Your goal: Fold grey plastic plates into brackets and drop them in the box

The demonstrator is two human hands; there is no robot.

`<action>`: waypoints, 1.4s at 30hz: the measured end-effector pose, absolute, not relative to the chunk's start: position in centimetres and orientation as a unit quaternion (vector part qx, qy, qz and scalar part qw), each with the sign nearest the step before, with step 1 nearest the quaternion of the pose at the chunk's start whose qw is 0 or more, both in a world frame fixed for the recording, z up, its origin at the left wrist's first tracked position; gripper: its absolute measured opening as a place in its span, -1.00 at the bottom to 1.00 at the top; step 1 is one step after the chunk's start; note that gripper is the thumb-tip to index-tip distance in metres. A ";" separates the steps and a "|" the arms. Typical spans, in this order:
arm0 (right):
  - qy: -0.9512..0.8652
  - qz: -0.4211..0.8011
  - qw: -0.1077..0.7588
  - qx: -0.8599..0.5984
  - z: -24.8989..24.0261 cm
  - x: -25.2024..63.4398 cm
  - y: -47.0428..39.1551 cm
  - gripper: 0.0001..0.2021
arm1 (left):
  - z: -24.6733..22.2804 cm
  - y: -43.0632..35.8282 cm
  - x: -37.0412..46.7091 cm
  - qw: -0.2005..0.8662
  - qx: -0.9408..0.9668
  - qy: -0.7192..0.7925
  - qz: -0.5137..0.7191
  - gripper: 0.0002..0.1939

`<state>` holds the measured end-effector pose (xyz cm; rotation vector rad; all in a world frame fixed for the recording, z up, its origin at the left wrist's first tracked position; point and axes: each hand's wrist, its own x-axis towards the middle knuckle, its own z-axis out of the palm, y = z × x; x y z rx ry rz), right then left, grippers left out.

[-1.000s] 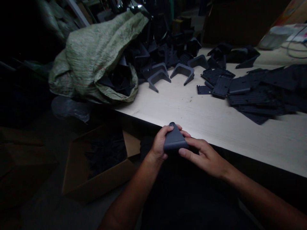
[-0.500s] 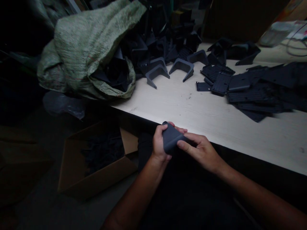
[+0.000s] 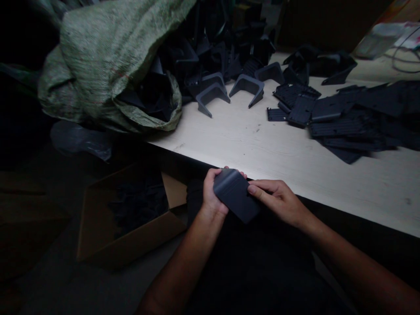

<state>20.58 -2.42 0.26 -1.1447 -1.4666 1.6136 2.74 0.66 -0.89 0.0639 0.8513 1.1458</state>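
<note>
A dark grey plastic part [image 3: 236, 195] with a flat face and a rounded bend is held in front of me, just off the table's near edge. My left hand [image 3: 212, 192] wraps round its left side, thumb on the upper edge and fingertips showing behind. At its right edge, my right hand [image 3: 275, 197] pinches it between thumb and fingers. The underside of the part is hidden.
Several U-shaped grey brackets [image 3: 246, 86] lie on the pale table [image 3: 278, 162]. Flat black panels [image 3: 344, 127] are heaped to the right. A green woven sack [image 3: 98, 61] with dark parts inside sits at left. Below it stands an open cardboard box [image 3: 131, 240] of dark pieces.
The part has turned in my hands, so a broader flat face now shows and its bend lies at the upper left. The whole view has shifted slightly.
</note>
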 end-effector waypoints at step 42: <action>-0.616 0.453 0.361 -0.534 2.1 22.9 0.5 -0.69 | -0.3 0.6 -2.2 0.682 0.488 0.439 0.323 -0.62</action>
